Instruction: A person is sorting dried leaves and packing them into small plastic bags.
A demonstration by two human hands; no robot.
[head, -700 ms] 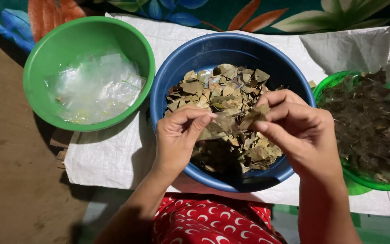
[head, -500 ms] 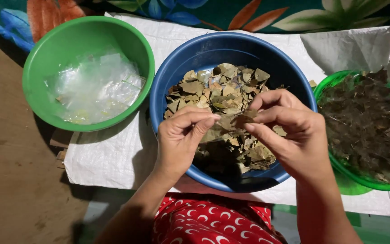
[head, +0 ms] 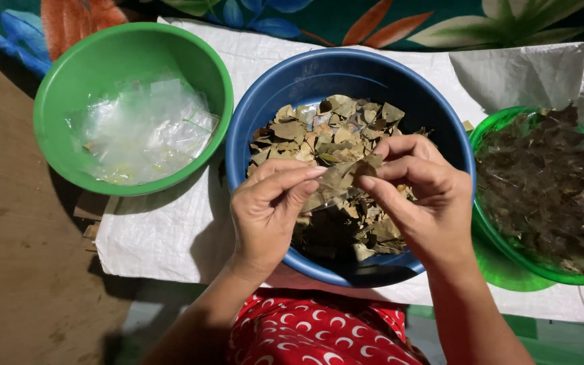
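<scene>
A blue bowl point(head: 305, 88) in the middle holds a heap of dry brown-green leaves point(head: 319, 128). Over its near half, my left hand point(head: 265, 216) and my right hand point(head: 420, 203) meet, both pinching one dry leaf point(head: 343, 176) between thumb and fingers. The leaf hangs just above the heap. A green bowl point(head: 69, 94) at the left holds clear plastic bags point(head: 143, 128). At the right, a translucent green bowl point(head: 501, 250) is filled with darker dry leaf bits point(head: 549, 189).
All three bowls stand on a white woven sack cloth point(head: 157, 236) over a floral fabric point(head: 441, 20). Bare brown floor point(head: 15, 270) lies to the left. My red patterned garment point(head: 319, 331) shows at the bottom. A folded white cloth point(head: 535, 67) lies at the back right.
My right hand has drawn in toward the left one, carrying the leaf to the middle of the bowl. Both hands now pinch it together.
</scene>
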